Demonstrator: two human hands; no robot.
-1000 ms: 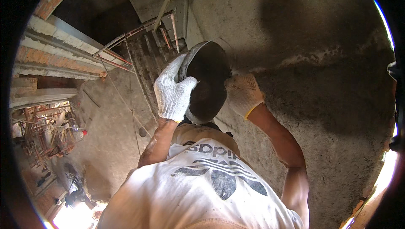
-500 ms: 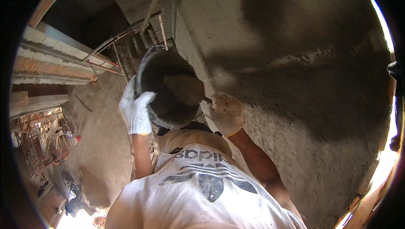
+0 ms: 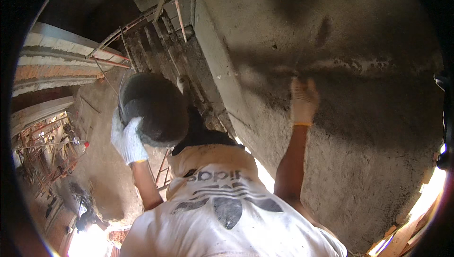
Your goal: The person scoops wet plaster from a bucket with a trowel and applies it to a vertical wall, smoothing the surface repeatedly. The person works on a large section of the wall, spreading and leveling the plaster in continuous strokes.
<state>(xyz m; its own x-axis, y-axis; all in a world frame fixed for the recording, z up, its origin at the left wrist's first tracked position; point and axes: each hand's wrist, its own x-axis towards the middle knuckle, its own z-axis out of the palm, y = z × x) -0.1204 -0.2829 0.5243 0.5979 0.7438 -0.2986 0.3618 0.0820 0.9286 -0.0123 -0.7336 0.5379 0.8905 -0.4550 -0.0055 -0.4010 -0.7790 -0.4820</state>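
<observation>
A dark round bucket (image 3: 158, 101) hangs tilted at the left of centre, with dark grey material inside. My left hand (image 3: 128, 136), in a white knit glove, is closed on its rim, thumb over the near edge. My right hand (image 3: 303, 101), gloved alike, is raised in front of the rough plastered wall (image 3: 350, 115). Its fingers are closed round a trowel's handle; the blade is smeared or lost against the dark wall, though the earlier view shows it in the bucket. A pale uneven ridge (image 3: 354, 64) runs across the wall just above this hand.
Scaffold planks (image 3: 177, 63) and reddish metal bars (image 3: 180, 20) lie beyond the bucket. A concrete edge (image 3: 213, 44) slants down beside the wall. Far below at left are a grey floor (image 3: 106, 172) and a jumble of poles (image 3: 47, 148).
My right hand has moved out of the bucket, up and right to the wall, with the trowel. My left hand has carried the bucket left and slightly lower.
</observation>
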